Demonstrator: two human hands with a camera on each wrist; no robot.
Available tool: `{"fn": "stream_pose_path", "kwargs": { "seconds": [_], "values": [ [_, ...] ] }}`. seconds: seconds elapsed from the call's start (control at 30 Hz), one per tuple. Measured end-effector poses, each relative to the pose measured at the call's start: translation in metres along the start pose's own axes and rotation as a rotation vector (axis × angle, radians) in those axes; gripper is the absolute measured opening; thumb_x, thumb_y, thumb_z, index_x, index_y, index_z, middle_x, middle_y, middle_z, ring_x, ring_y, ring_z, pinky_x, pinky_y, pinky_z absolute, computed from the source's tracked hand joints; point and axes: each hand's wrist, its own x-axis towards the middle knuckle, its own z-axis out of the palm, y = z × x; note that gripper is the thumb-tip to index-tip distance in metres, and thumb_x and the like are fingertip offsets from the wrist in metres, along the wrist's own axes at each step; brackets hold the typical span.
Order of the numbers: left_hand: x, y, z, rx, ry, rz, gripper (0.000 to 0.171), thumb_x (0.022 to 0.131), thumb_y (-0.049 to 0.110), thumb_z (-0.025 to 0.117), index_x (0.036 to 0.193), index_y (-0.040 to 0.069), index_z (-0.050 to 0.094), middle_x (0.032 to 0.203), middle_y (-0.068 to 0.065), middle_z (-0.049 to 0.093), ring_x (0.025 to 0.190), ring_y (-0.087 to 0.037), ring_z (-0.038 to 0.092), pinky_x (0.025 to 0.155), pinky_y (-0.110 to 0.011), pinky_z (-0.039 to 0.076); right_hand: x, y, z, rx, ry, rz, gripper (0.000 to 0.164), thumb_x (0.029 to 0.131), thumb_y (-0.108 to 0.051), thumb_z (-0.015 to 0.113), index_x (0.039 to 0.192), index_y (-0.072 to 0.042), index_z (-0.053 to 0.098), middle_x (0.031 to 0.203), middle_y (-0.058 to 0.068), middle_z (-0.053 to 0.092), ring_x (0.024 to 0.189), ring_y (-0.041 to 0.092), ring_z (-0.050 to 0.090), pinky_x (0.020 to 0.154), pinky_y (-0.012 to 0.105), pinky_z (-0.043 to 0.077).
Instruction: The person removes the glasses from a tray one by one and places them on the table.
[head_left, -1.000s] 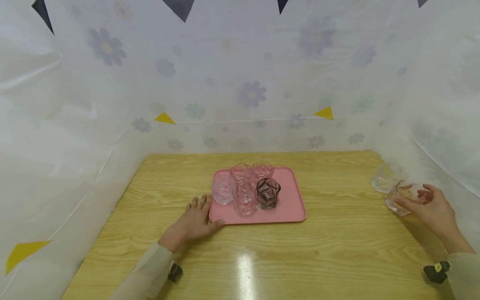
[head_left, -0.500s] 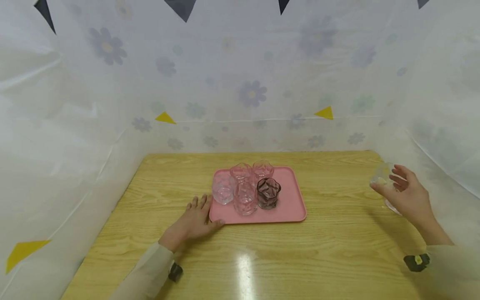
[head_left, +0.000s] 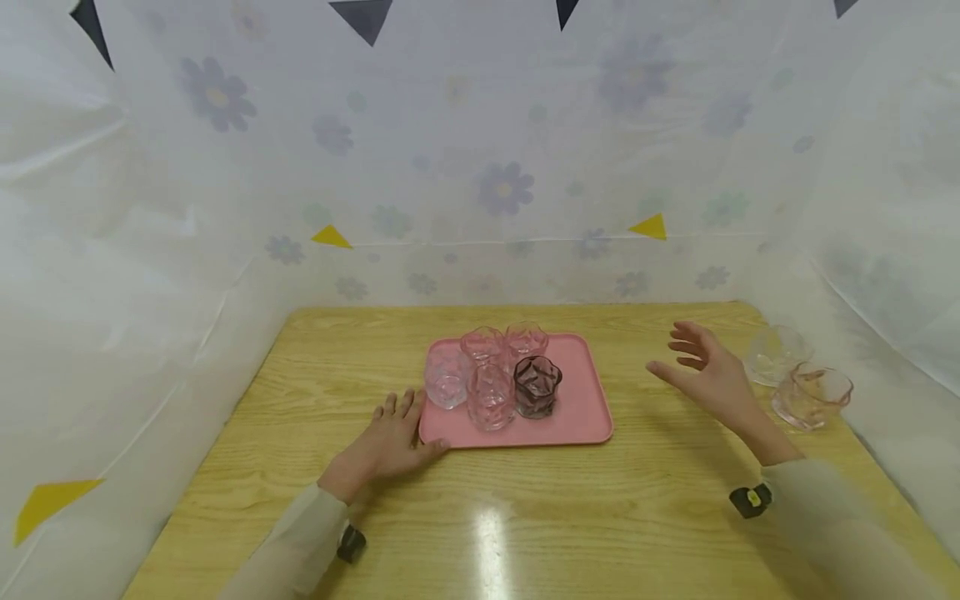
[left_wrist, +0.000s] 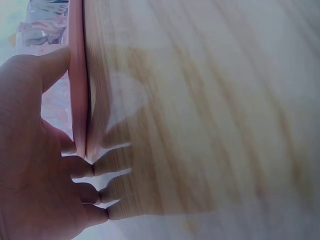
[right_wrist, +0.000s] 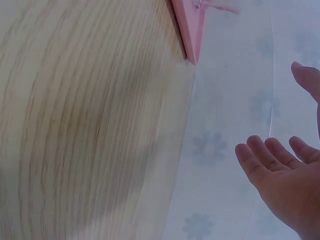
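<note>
A pink tray [head_left: 577, 408] lies mid-table, bearing several glass cups. Among them, a smoky dark cup [head_left: 537, 387] stands at the right of the group, beside a clear cup [head_left: 491, 398] at the front. My left hand [head_left: 390, 437] rests at the tray's left edge, fingers straight; in the left wrist view its thumb touches the tray rim [left_wrist: 78, 75]. My right hand [head_left: 708, 379] hovers between the tray and the right-hand cups, holding nothing, its fingers spread and relaxed. Right of it stand a pinkish clear cup [head_left: 812, 397] and, behind, a clear cup [head_left: 778, 354].
The wooden table [head_left: 600, 517] meets a flower-patterned white curtain [head_left: 502, 275] at the back. White sheeting [head_left: 900, 292] closes in the right side, near the two cups, and more sheeting [head_left: 135, 350] hangs along the left.
My right hand has let go of the pinkish cup and moved left toward the tray, leaving the cup standing at the right. The left hand and the tray have stayed put.
</note>
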Motion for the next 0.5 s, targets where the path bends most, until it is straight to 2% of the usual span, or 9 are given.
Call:
{"fn": "stream_pose_path", "kwargs": {
  "seconds": [0.07,0.17,0.27,0.5],
  "values": [
    [0.000,0.000,0.000,0.001,0.000,-0.001,0.102,0.102,0.065,0.052,0.166,-0.004,0.015,0.170,-0.034,0.018,0.157,-0.061,0.011,0.129,-0.069,0.015,0.003,-0.006,0.010,0.012,-0.027,-0.009,0.084,0.099,-0.032,0.077,0.166,-0.010,0.030,0.156,0.020,0.050,0.137,0.043,0.053,0.097,0.008,0.048],
    [0.000,0.000,0.000,0.004,0.000,-0.003,0.102,0.101,0.065,0.053,0.167,-0.004,0.015,0.170,-0.034,0.018,0.157,-0.061,0.011,0.129,-0.069,0.015,0.007,-0.013,0.024,0.030,-0.062,-0.021,0.084,0.098,-0.034,0.077,0.165,-0.010,0.032,0.155,0.020,0.052,0.137,0.042,0.054,0.106,0.028,0.054],
    [0.000,0.001,0.000,0.004,0.003,-0.002,0.102,0.101,0.064,0.053,0.167,-0.004,0.015,0.170,-0.034,0.019,0.156,-0.062,0.011,0.128,-0.070,0.015,0.012,-0.018,0.037,0.047,-0.085,-0.041,0.083,0.097,-0.033,0.078,0.164,-0.010,0.034,0.154,0.019,0.053,0.139,0.040,0.055,0.109,0.048,0.052],
    [0.001,0.001,0.000,0.004,0.005,-0.003,0.101,0.101,0.063,0.055,0.167,-0.004,0.016,0.170,-0.034,0.019,0.156,-0.062,0.011,0.127,-0.071,0.016,0.018,-0.025,0.065,0.108,-0.121,-0.068,0.080,0.095,-0.030,0.081,0.160,-0.009,0.040,0.151,0.022,0.056,0.137,0.043,0.057,0.111,0.059,0.050]
  ]
}}
